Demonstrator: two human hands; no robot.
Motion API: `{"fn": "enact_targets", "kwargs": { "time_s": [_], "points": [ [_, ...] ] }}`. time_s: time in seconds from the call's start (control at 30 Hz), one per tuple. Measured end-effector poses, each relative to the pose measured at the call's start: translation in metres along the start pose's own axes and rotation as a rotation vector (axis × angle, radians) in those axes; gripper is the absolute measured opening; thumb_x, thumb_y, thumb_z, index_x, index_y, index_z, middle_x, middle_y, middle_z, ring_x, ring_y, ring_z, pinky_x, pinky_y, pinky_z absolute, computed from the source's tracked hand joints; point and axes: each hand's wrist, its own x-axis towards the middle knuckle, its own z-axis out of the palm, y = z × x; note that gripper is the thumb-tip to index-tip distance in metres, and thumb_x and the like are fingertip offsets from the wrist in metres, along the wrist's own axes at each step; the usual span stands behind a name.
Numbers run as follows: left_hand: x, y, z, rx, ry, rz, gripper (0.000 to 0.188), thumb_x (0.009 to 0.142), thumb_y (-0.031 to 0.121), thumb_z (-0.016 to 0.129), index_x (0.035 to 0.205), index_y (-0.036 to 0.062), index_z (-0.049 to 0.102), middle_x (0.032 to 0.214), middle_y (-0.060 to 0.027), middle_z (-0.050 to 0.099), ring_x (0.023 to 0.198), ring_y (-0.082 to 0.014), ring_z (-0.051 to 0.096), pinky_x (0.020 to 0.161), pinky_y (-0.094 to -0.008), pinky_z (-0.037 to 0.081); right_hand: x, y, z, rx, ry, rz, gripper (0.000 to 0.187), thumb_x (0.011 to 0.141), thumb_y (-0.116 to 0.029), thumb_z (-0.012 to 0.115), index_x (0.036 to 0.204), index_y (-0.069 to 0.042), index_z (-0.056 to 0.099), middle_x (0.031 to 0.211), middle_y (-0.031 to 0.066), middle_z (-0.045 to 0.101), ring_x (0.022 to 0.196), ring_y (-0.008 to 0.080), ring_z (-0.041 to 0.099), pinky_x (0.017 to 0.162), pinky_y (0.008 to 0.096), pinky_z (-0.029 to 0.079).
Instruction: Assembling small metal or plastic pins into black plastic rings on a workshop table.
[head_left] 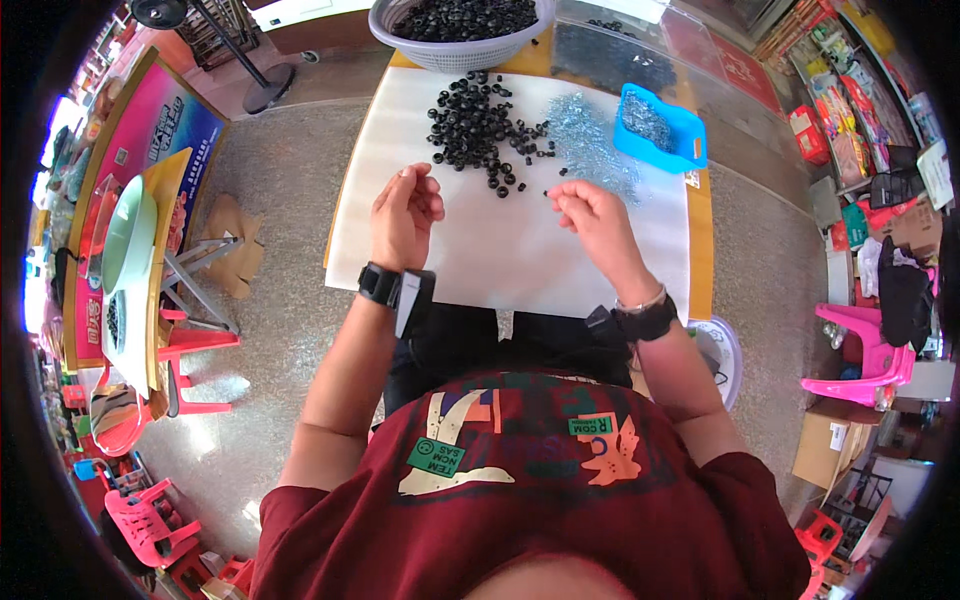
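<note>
My left hand point(407, 212) is over the white sheet point(470, 260) on the table, just in front of a pile of small black ring-like parts point(470, 125). Its fingers curl in toward the thumb, and whatever lies inside them is hidden. To the right, my right hand point(597, 225) has thumb and forefinger pinched together by the front edge of a spread of thin, shiny, screw-like pieces point(590, 140). A tiny dark speck shows at those fingertips, too small to name. More shiny pieces fill part of a blue plastic tray point(688, 148) at the back right.
A pale plastic basket point(455, 55) heaped with black parts stands at the table's far edge. At left are a side table with a green basin point(127, 235) and a red stool point(195, 345). A pink chair point(855, 350) and packed shelves line the right.
</note>
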Motion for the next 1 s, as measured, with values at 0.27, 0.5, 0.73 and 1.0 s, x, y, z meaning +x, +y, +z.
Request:
{"fn": "enact_targets", "kwargs": {
  "time_s": [0.27,0.5,0.73,1.0],
  "points": [
    [-0.008,-0.01,0.011,0.0,-0.2,-0.266,0.026,0.098,0.021,0.044,0.109,-0.0001,0.055,0.091,-0.008,0.062,0.075,-0.0165,0.06,0.068,-0.0288,0.049,-0.008,0.033,-0.004,-0.165,0.095,-0.048,0.017,0.089,-0.011,0.053,0.095,-0.001,0.065,0.077,0.0077,0.066,0.065,0.0127,0.06,0.062,0.0269,0.048],
    [-0.003,-0.016,0.011,0.049,-0.275,-0.403,0.027,0.098,0.017,0.042,0.115,-0.0025,0.052,0.098,-0.0126,0.062,0.088,-0.0222,0.062,0.082,-0.0337,0.052,0.003,0.024,-0.013,0.188,0.073,0.13,0.018,0.09,-0.013,0.053,0.097,0.0,0.064,0.08,0.0025,0.062,0.065,0.0081,0.054,0.061,0.0227,0.044],
    [-0.002,-0.017,0.007,-0.01,-0.298,-0.367,0.027,0.098,0.016,0.043,0.117,-0.0026,0.05,0.103,-0.0131,0.06,0.092,-0.0221,0.06,0.085,-0.0341,0.05,0.014,0.024,-0.03,0.149,0.175,0.139,0.018,0.088,-0.013,0.055,0.096,0.0,0.064,0.075,0.0055,0.063,0.063,0.012,0.057,0.059,0.0264,0.046],
    [-0.001,-0.021,0.006,-0.007,-0.274,-0.353,0.027,0.098,0.018,0.044,0.115,-0.001,0.051,0.1,-0.0115,0.06,0.088,-0.0205,0.06,0.081,-0.0331,0.05,0.015,0.037,-0.008,-0.485,0.296,-0.102,0.02,0.086,-0.015,0.055,0.1,-0.005,0.064,0.087,0.0188,0.066,0.077,0.036,0.063,0.067,0.0429,0.049]
  ]
}}
